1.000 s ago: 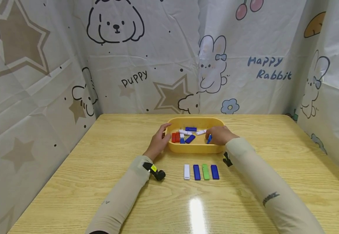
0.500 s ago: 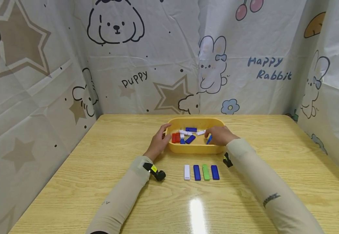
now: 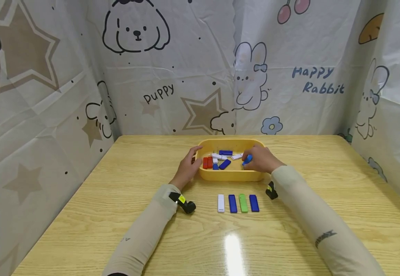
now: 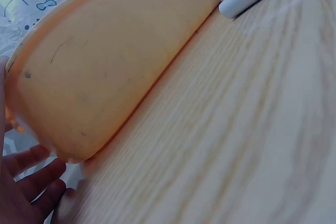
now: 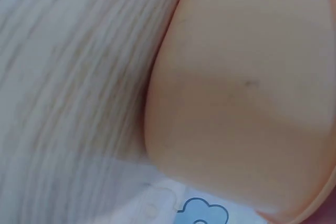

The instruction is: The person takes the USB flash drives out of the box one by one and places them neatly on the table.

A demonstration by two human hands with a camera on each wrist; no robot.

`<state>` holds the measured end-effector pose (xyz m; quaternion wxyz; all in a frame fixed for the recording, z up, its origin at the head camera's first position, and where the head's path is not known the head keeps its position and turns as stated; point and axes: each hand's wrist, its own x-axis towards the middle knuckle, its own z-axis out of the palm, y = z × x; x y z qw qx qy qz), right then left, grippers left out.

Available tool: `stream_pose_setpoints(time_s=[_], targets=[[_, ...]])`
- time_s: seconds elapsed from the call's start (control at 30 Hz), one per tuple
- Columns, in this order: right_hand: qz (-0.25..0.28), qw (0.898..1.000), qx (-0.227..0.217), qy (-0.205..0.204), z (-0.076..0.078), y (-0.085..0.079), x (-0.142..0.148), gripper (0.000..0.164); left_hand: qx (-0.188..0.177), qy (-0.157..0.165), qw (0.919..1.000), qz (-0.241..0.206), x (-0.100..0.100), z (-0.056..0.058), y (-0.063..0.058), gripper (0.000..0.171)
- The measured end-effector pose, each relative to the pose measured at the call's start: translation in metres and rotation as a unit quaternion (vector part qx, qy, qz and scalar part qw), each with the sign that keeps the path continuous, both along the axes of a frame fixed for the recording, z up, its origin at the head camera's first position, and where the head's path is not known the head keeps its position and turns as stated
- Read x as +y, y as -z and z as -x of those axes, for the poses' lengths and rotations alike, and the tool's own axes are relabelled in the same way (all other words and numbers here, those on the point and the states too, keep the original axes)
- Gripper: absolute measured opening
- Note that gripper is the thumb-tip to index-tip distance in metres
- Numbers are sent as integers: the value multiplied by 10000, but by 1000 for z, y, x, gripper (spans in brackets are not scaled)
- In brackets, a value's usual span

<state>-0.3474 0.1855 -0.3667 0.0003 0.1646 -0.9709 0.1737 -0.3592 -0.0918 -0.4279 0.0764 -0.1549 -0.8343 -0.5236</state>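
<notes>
A yellow plastic bin (image 3: 232, 175) stands on the table with several small flat sticks inside that look like USB sticks. My right hand (image 3: 263, 159) is over its right end, pinching a light blue USB stick (image 3: 247, 160) between thumb and fingers. At the left end, my left hand (image 3: 186, 167) rests against the wall and rim with extended fingers; in the left wrist view those fingers (image 4: 39, 177) touch the lower corner. In the bin lie red sticks (image 3: 207, 162), a dark blue stick (image 3: 225, 165) and white sticks (image 3: 219, 156). The right wrist view shows the bin's outer wall, not the pinch.
In front of the bin, a white stick (image 3: 221, 203), a dark blue stick (image 3: 232, 203), a green stick (image 3: 243, 202) and another dark blue stick (image 3: 254, 203) lie in a row. A printed curtain (image 3: 193, 69) encloses the wooden table (image 3: 145, 153).
My right hand has risen slightly and turned, and the light blue stick has come up with it, more of it showing. The left hand and the bin keep their places.
</notes>
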Motion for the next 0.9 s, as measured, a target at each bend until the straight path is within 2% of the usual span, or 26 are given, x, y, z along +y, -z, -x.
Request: stream_pose_setpoints(time_s=[0.17,0.33,0.6,0.77,0.9], targets=[[645,9979,51,-45,-1,3,4,25,-43,6,10000,-31,-1,-1,3,49],[1067,9939,290,-40,-3,5,7,23,-82,-3,10000,-40,-2,-3,4,49],[1585,9844,761,-93,-9,7,8,27,-99,-30,9999,-20,-2,-3,7,47],[1779,9759,1224,-321,-17,2,4,27,-15,-40,10000,-25,-1,-1,5,47],[1866,9710,1421,-467,-25,-3,-1,24,35,-44,10000,2,0,2,3,47]])
